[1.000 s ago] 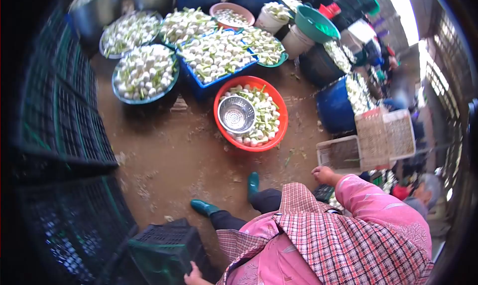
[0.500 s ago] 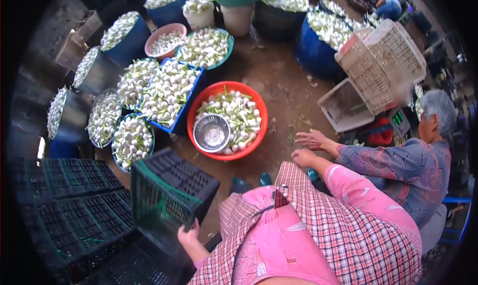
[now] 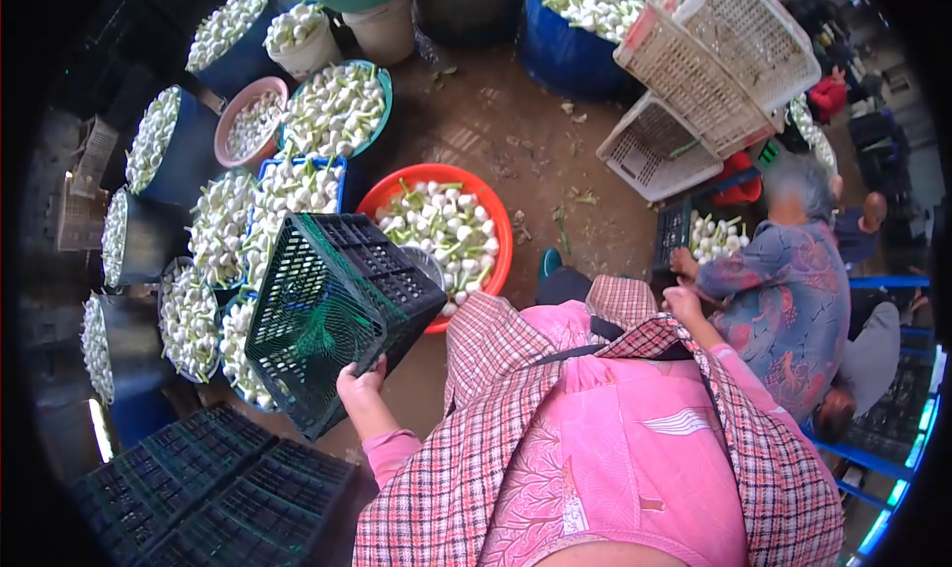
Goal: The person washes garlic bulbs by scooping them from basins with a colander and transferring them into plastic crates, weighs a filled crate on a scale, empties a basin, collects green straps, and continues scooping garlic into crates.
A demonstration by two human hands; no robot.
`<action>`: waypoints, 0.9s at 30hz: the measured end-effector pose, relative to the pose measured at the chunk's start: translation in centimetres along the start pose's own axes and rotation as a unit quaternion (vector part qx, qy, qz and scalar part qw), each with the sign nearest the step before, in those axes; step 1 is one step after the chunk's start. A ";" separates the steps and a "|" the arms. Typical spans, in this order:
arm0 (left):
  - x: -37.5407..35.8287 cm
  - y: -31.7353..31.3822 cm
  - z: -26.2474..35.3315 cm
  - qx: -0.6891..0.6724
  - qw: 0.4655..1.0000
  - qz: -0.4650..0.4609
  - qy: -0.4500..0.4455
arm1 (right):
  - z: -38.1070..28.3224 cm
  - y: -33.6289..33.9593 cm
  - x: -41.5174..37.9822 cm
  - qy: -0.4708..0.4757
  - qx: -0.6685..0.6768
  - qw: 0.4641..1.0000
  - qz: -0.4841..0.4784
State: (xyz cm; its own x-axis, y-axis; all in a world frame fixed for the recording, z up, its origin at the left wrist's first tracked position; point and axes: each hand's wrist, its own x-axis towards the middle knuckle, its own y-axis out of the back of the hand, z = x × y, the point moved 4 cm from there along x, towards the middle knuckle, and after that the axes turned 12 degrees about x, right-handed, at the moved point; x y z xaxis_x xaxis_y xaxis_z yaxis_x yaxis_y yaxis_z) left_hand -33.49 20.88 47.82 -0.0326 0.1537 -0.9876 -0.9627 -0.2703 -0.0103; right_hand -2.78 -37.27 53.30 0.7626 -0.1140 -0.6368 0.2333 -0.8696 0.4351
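Observation:
My left hand (image 3: 362, 381) is closed on the rim of a dark plastic crate (image 3: 397, 270), which hangs tilted with green netting inside. Behind the crate, a red basin (image 3: 504, 245) of garlic bulbs (image 3: 441, 220) is partly covered. Only the edge of a metal bowl (image 3: 424, 262) in that basin still shows. My right hand (image 3: 682, 305) is curled closed beside the checked apron (image 3: 635, 344); whatever is in its fingers is hidden. Just beyond it is a co-worker's hand (image 3: 684, 263), by a black crate (image 3: 672, 238) with garlic.
Stacked dark crates (image 3: 198, 498) stand low on the left. Tubs and a blue tray (image 3: 344, 185) of garlic line the left and back. White crates (image 3: 704, 71) are piled at the right, near a seated co-worker (image 3: 788, 289). Scraps litter the brown floor (image 3: 555, 170).
My left hand has lifted the dark crate up and away from the stack, in front of the red basin. My right hand has moved right, and the view has turned rightward.

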 end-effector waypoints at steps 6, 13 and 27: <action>2.4 -4.3 -2.3 -0.039 0.998 -0.018 0.034 | -2.6 1.4 8.0 0.070 -0.390 0.901 -0.177; 3.6 -14.5 -6.9 -0.168 0.985 0.011 0.044 | -15.4 -1.2 26.6 0.033 -0.442 0.861 -0.249; -3.1 -37.3 -7.3 -0.363 0.928 0.083 -0.018 | -52.8 -16.9 58.4 -0.087 -0.184 0.963 -0.176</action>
State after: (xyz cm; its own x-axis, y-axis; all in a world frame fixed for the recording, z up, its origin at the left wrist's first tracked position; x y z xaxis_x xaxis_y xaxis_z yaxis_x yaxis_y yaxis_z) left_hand 4.44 23.57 50.12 -0.1858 0.0800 -0.9793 -0.5095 -0.8601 0.0264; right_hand 69.69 -3.91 42.35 0.4927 0.0502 -0.8687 0.6814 -0.6432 0.3493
